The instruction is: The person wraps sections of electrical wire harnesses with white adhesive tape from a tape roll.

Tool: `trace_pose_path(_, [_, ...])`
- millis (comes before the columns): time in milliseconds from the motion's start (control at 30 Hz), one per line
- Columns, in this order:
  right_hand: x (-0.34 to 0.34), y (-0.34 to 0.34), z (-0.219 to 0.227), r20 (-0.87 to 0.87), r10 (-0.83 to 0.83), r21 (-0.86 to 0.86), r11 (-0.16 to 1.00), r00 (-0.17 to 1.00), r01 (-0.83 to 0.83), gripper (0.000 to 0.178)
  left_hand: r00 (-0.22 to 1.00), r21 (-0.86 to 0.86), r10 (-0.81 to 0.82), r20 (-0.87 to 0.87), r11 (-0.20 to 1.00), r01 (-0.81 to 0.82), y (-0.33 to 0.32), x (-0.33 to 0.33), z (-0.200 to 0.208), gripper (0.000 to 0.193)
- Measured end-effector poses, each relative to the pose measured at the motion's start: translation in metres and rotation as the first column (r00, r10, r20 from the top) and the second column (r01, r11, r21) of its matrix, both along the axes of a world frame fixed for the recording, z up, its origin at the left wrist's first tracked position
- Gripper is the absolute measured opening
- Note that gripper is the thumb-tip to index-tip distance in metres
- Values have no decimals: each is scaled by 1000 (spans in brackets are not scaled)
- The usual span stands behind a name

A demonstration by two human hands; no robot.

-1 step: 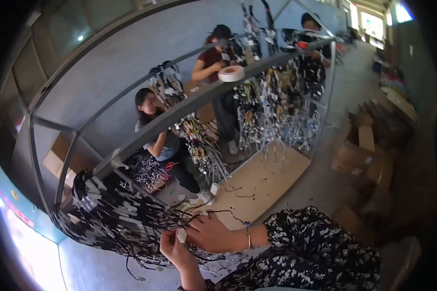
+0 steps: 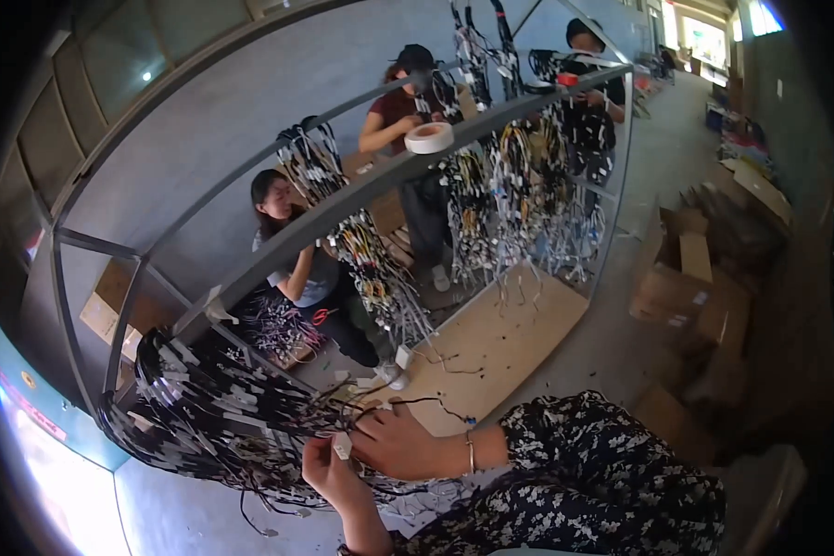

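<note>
My left hand point(image 2: 332, 471), low and left of the middle, pinches a small white plastic connector point(image 2: 342, 447) between thumb and fingers. Right beside it, my right hand point(image 2: 398, 445) has its fingers curled at the wires by the connector; exactly what they grip is hidden. Under and behind both hands spreads a thick bundle of black wire harnesses point(image 2: 222, 408) with white labels and connectors, hanging from the near end of the rack. A dark lead with a blue tip point(image 2: 471, 421) sticks out past my right wrist.
A grey metal rack point(image 2: 343, 199) runs away from me, with a roll of white tape point(image 2: 429, 138) on its bar and more harnesses point(image 2: 375, 278) hanging farther along. Three people work beyond it. A wooden board point(image 2: 491, 347) lies below; cardboard boxes point(image 2: 672, 287) stand at right.
The whole view has shifted very slightly. Both hands keep their hold beside the white connector.
</note>
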State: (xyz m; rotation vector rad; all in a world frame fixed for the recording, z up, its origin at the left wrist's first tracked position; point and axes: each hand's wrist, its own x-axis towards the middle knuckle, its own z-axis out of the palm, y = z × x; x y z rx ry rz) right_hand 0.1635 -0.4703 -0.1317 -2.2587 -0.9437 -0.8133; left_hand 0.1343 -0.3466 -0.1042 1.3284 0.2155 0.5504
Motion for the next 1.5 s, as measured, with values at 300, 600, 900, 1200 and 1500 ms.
trace_pose_path(300, [3, -74, -73, -556, 198, 48, 977, 807, -207, 29, 991, 249, 102, -89, 965, -77, 15, 38, -26, 15])
trace_pose_path(600, [-4, -126, 70, -750, 647, 659, 748, 136, 76, 69, 905, -556, -424, 26, 746, 366, -7, 30, -33, 24])
trace_pose_path(900, [34, -67, 140, -675, 419, 226, 901, 608, -370, 63, 543, -552, -535, 647, 162, 818, -54, 53, -45, 33])
trace_pose_path(1200, [61, -71, 126, -817, 226, 6, 923, 531, -384, 65, 949, 469, 208, 238, 831, -299, -22, -13, -27, 19])
trace_pose_path(1500, [65, -73, 119, -847, 249, 37, 909, 470, -415, 69, 987, 140, -139, 76, 982, 127, 58, 63, -62, 26])
